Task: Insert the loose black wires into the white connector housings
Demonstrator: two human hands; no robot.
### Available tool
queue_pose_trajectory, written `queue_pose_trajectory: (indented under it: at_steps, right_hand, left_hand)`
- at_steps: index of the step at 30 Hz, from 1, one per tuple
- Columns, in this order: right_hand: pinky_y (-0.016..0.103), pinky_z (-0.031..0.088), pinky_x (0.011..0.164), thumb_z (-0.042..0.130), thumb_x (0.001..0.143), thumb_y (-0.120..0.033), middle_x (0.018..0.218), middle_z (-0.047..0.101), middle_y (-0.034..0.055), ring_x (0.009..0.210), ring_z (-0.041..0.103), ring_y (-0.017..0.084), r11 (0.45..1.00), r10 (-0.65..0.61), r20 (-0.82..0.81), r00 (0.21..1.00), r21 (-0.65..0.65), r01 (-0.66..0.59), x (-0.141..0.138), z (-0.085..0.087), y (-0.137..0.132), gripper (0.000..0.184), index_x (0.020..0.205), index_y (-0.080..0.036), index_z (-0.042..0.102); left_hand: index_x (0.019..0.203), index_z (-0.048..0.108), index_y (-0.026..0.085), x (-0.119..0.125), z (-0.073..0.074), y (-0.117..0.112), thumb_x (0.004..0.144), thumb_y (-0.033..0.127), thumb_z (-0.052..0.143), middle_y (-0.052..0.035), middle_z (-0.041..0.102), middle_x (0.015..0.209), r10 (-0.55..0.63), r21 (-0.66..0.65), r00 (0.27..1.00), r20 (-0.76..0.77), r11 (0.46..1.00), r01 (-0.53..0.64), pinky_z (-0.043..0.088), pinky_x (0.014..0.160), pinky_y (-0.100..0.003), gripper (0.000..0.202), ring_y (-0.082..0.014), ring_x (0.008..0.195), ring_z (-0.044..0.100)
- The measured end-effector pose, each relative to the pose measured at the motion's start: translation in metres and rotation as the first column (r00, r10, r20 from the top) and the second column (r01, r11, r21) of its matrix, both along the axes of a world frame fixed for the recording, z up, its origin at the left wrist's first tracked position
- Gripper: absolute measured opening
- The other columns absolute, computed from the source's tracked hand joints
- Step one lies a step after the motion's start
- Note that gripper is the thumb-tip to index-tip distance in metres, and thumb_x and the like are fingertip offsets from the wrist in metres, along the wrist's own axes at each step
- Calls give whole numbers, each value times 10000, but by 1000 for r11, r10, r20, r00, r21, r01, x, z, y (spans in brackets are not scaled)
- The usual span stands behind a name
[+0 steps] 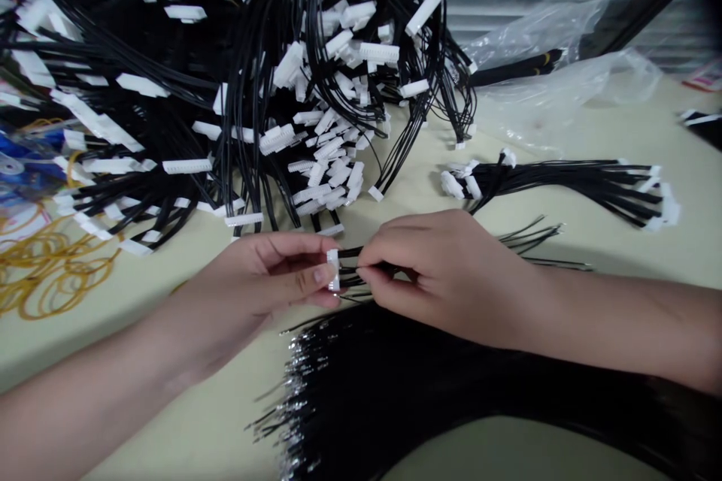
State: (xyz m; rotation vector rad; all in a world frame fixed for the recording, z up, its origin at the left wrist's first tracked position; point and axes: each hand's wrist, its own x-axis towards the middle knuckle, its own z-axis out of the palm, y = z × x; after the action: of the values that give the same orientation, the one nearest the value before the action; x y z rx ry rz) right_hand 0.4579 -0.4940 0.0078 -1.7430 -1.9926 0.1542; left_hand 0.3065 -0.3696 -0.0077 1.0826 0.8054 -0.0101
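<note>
Between the thumb and fingers of my left hand is a small white connector housing. Several black wires run out of its right side. My right hand pinches a black wire close to the housing, thumb against forefinger. Other wire ends stick out behind my right hand. Just below both hands lies a thick bundle of loose black wires, its shiny metal terminals facing left.
A large heap of black cables with white connectors covers the back left. Yellow rubber bands lie at the left. One tied cable bundle rests at the right, before a clear plastic bag.
</note>
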Motion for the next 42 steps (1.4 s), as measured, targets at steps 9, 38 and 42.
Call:
queue_pose_trajectory:
  at_steps: [9, 38, 42]
  right_hand:
    - [166, 313, 513, 509, 754, -121, 577, 490, -30, 539, 399, 34, 998, 28, -1, 1000, 54, -28, -2, -1, -2, 174, 596, -114, 580]
    - [179, 420, 624, 515, 781, -125, 810, 591, 36, 713, 526, 72, 995, -9, 61, 998, 98, 3, 0, -1, 1, 176, 689, -131, 665]
    - [166, 409, 589, 541, 746, -83, 788, 596, 14, 658, 513, 50, 996, -7, -35, 999, 89, 10, 0, 1, 1, 156, 633, -131, 637]
  left_hand:
    - [909, 635, 148, 1, 2, -2, 613, 206, 767, -14, 656, 826, -68, 22, 997, 27, 997, 68, 524, 669, -149, 329, -102, 672, 643]
    - [998, 597, 128, 2, -2, -2, 709, 226, 693, -79, 614, 1033, -74, -15, 994, 84, 997, 76, 535, 820, -272, 320, -166, 826, 647]
    - [965, 608, 112, 3, -2, -5, 663, 215, 730, -84, 621, 1033, -66, -12, 995, 74, 998, 67, 547, 794, -244, 341, -162, 831, 647]
